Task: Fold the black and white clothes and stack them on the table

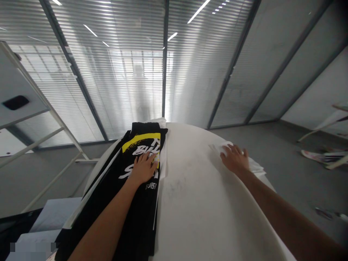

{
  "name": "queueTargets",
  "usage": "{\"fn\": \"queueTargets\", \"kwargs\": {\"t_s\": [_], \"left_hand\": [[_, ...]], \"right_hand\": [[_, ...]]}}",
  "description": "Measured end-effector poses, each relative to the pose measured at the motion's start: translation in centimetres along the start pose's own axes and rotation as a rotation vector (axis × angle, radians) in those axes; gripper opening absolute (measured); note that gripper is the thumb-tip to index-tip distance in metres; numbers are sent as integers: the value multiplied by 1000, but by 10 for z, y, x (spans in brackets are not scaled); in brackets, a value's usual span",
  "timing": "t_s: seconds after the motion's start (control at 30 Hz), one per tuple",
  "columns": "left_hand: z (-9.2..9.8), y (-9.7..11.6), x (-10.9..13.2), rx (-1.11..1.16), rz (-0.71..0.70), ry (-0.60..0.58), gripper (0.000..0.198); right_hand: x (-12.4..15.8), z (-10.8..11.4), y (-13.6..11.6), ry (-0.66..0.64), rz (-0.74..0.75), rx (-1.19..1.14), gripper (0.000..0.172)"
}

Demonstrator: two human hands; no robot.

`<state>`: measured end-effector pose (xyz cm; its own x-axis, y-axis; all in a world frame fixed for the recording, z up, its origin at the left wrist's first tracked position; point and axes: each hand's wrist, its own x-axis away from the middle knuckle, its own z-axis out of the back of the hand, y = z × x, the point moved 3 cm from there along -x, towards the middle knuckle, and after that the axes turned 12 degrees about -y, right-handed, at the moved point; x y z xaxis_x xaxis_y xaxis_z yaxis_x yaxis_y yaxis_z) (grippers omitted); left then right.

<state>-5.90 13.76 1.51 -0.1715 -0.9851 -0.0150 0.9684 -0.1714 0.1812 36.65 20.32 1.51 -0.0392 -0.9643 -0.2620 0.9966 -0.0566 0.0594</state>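
Observation:
A folded black garment (pixel 141 221) with a yellow band and white lettering lies lengthwise on the left part of the white table (pixel 190 203). My left hand (pixel 143 167) rests flat on its print, fingers spread. Thin white sheet material (pixel 163 159) shows from under the garment's right and far edges. At the table's right edge, my right hand (pixel 235 157) lies with its fingers apart over a crumpled, translucent white sheet (pixel 257 167). Whether its palm presses on that sheet is hidden.
Left of the table stands a white metal frame (pixel 53 139) with a board. White sheets (pixel 56 214) and dark material sit at the lower left. A glass wall with blinds (pixel 138 94) rises behind. Some objects (pixel 324 157) lie on the floor at right, near pale legs.

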Motion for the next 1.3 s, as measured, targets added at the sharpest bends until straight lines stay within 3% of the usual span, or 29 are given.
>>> {"fn": "queueTargets", "kwargs": {"t_s": [0.1, 0.2, 0.33, 0.47, 0.9, 1.1, 1.2, 1.3], "left_hand": [[1, 0, 0, -5, 5, 1, 50], [1, 0, 0, -1, 10, -4, 49], [2, 2, 1, 4, 9, -13, 49], [4, 3, 1, 1, 6, -9, 49], [3, 7, -1, -17, 7, -16, 50], [6, 9, -3, 49, 19, 0, 48], [22, -13, -1, 72, 125, 69, 45], [43, -56, 9, 57, 423, 226, 47]], "right_hand": [[4, 14, -26, 63, 68, -66, 44], [9, 19, -61, -21, 138, -140, 46], [26, 13, -109, -75, 243, -111, 53], [44, -1, -137, -131, 303, -82, 54], [47, -4, -136, -122, 329, -81, 53], [48, -4, -133, -182, 317, -81, 54], [49, -2, -132, -185, 315, -81, 54], [49, -1, -131, -167, 309, -84, 53]]}}
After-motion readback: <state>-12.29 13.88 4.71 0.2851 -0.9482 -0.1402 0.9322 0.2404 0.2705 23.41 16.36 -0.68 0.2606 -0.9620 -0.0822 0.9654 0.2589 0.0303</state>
